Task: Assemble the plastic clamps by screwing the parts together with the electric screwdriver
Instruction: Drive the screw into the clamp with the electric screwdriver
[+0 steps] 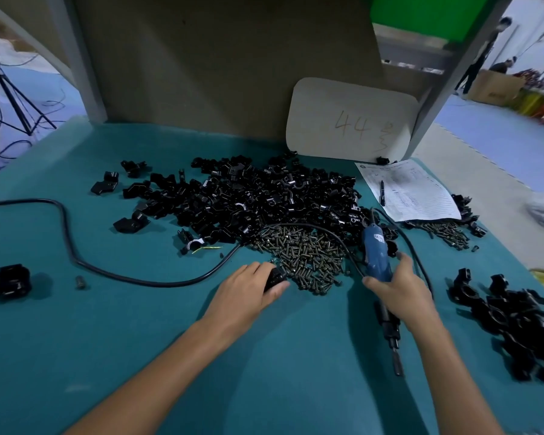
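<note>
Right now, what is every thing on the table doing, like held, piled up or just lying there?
left hand: holds a black clamp part beside the screws
right hand: grips the electric screwdriver
electric screwdriver: held, bit pointing toward the person
screws: loose pile
clamp pieces: big loose heap
clamps on the right: separate heap
pen: lying on the paper sheet
cord: lying slack across the table

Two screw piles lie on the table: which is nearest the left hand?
The large central screw pile, just ahead of the left hand; the smaller pile sits far right, below the paper sheet.
</note>
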### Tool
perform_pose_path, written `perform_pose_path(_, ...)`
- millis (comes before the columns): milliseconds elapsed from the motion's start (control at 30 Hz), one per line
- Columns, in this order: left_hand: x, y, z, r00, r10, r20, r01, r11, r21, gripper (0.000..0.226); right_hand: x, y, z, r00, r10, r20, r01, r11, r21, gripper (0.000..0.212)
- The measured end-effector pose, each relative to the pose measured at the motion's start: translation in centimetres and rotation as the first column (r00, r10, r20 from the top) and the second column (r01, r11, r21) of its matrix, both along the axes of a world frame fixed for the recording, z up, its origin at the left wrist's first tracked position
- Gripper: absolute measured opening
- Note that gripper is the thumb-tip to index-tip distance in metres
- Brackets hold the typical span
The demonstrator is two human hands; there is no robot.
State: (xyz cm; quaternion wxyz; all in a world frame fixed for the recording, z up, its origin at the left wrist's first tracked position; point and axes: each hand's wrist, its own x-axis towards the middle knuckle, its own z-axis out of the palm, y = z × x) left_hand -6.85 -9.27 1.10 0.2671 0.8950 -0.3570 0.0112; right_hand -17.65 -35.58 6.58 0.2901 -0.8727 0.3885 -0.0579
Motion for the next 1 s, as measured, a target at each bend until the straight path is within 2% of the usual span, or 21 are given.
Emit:
perform_pose_path(67,-0.1,0.1,0.1,1.000,-0.016,0.012,0.015,1.000,0.021,0.061,-0.1,0.1,0.4,0.969,-0.084,0.233,0.019,0.963,0.268,0.056)
perform_pose_path(100,-0.2,0.1,0.1,0.999,-0.023,0.023,0.022,0.999,0.031,0.059,0.0,0.3,0.7,0.930,-0.158,0.331,0.011,0.914,0.406,0.042)
perform_pose_path(133,-0.2,0.1,0.1,0.999,-0.031,0.041,0.030,0.999,0.043,0.057,0.2,0.7,1.3,0.877,-0.253,0.408,-0.011,0.840,0.543,0.031)
perform_pose_path(200,-0.4,0.1,0.2,0.995,-0.047,0.084,0.041,0.997,0.070,0.054,1.0,1.4,2.4,0.726,-0.469,0.503,-0.139,0.616,0.775,0.024)
perform_pose_path(267,-0.5,0.2,0.2,0.993,-0.049,0.105,0.041,0.996,0.074,0.052,2.1,2.3,3.2,0.597,-0.621,0.507,-0.302,0.412,0.860,0.028)
perform_pose_path(367,-0.7,0.3,0.2,0.993,-0.038,0.113,0.031,0.997,0.065,0.048,3.9,3.8,3.5,0.491,-0.759,0.427,-0.365,0.266,0.892,0.042)
perform_pose_path(433,-0.6,0.2,0.1,0.993,-0.024,0.118,0.017,0.998,0.063,0.047,4.7,4.3,3.0,0.469,-0.789,0.396,-0.338,0.253,0.906,0.041)
perform_pose_path(533,-0.5,0.2,0.0,0.990,-0.019,0.136,0.010,0.998,0.067,0.046,5.2,4.6,2.2,0.495,-0.773,0.397,-0.287,0.286,0.914,0.038)
perform_pose_path(733,-0.4,0.2,0.1,0.992,-0.017,0.123,0.015,1.000,0.020,0.050,5.9,4.1,1.4,0.531,-0.769,0.356,-0.167,0.316,0.934,0.053)
perform_pose_path(833,-0.4,0.1,0.1,0.993,-0.005,0.114,0.004,1.000,0.013,0.048,5.7,3.7,1.3,0.546,-0.770,0.330,-0.145,0.301,0.942,0.058)
perform_pose_path(1000,-0.4,0.2,0.3,0.993,-0.013,0.114,0.011,1.000,0.013,0.047,5.3,3.2,1.0,0.562,-0.740,0.370,-0.210,0.305,0.929,0.043)
